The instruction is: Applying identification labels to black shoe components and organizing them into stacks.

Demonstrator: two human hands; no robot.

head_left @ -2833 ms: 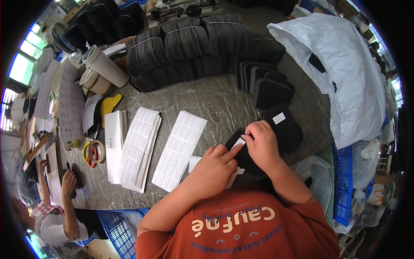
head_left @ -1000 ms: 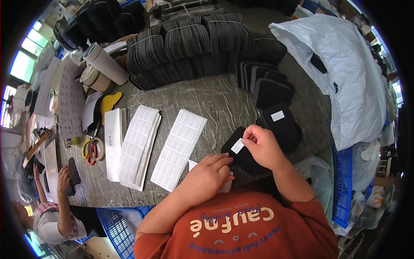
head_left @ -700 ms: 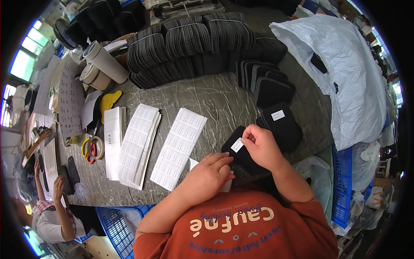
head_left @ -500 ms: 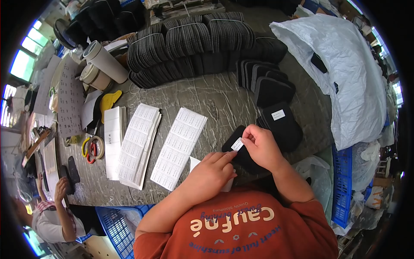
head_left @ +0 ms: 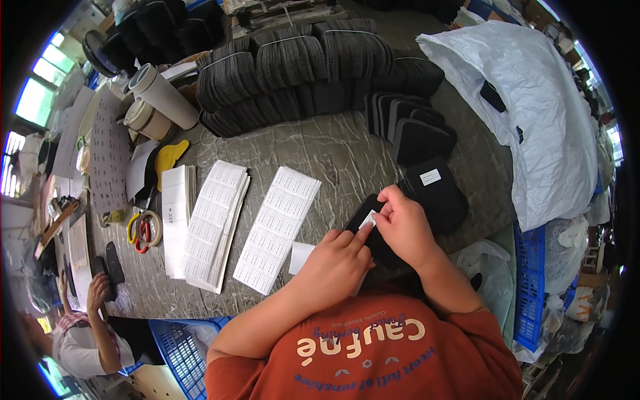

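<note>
A white label [head_left: 366, 219] lies against a black fabric pad [head_left: 358, 215] at the table's near edge. My right hand [head_left: 407, 227] is closed, its thumb and fingertips pinched at the label's right side. My left hand [head_left: 339, 262] reaches in from the left, its index fingertip touching the label's lower edge. The other left fingers are curled over a white label sheet [head_left: 301, 257], which sticks out on the left; most of it is hidden beneath the hand. Just beyond my right hand, a stack of black pads [head_left: 443, 200] carries another white label [head_left: 430, 177] on top.
Printed label sheets [head_left: 277, 230] and stacked sheets [head_left: 213, 223] lie left of my hands. Banded bundles of black pads [head_left: 290, 60] line the back, with loose pads [head_left: 423, 140] fanned nearby. A white plastic bag [head_left: 547, 127] stands right; tape rolls [head_left: 152, 229] and a person [head_left: 87, 340] are left.
My left hand has shifted slightly right, and its index finger now reaches onto the label. The right hand has barely moved. More of the label sheet shows left of my left hand.
</note>
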